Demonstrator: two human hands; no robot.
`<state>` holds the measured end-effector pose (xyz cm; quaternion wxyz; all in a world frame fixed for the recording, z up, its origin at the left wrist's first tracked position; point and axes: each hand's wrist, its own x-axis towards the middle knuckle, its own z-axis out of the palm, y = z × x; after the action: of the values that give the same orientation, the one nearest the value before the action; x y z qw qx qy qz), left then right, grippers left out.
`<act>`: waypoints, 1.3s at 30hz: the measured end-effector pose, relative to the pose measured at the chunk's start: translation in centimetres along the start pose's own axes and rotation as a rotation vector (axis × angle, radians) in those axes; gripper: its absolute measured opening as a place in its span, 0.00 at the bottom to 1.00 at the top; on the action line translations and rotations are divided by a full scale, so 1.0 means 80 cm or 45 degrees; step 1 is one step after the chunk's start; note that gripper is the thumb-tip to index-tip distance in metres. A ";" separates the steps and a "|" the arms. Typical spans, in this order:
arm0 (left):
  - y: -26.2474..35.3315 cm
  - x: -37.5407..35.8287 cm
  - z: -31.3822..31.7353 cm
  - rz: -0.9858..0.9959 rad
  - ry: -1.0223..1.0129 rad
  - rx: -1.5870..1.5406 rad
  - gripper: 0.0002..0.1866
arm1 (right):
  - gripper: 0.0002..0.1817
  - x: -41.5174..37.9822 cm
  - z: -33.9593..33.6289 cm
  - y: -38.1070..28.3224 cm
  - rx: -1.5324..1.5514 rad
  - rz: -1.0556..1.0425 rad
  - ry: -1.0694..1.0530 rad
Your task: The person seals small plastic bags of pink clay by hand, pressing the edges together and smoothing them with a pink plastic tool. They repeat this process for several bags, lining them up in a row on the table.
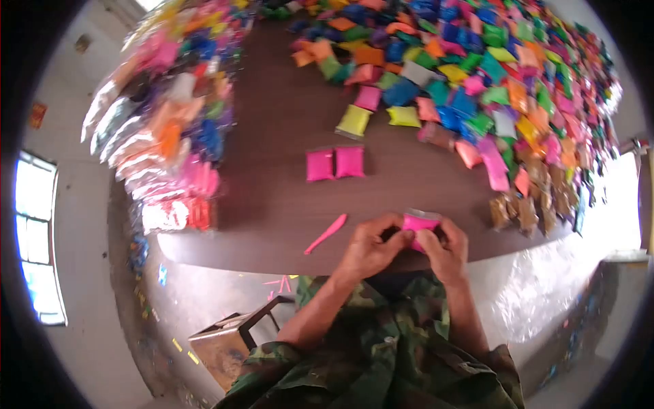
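Near the table's front edge, my left hand and my right hand both pinch a small bright pink packet with a clear top edge. The thumbs press on its lower part and partly cover it. To the left of my left hand lies a pink plastic tool, slanting on the dark table. Farther back, two pink packets, a left one and a right one, rest side by side. A yellow packet lies beyond them.
A large pile of coloured packets covers the back and right of the table, with brown packets at its near end. Stacked clear bags of coloured packets stand at the left. A wooden stool is below the table edge.
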<state>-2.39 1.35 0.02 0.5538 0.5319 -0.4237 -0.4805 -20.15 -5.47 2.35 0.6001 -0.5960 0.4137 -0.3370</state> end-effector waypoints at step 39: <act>0.005 0.003 0.009 0.030 0.064 0.057 0.10 | 0.11 0.004 -0.002 0.012 -0.049 -0.197 -0.032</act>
<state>-3.01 0.99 0.47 0.5577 0.5511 -0.4266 -0.4508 -20.26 -5.78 1.35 0.5658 -0.6419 0.3650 -0.3669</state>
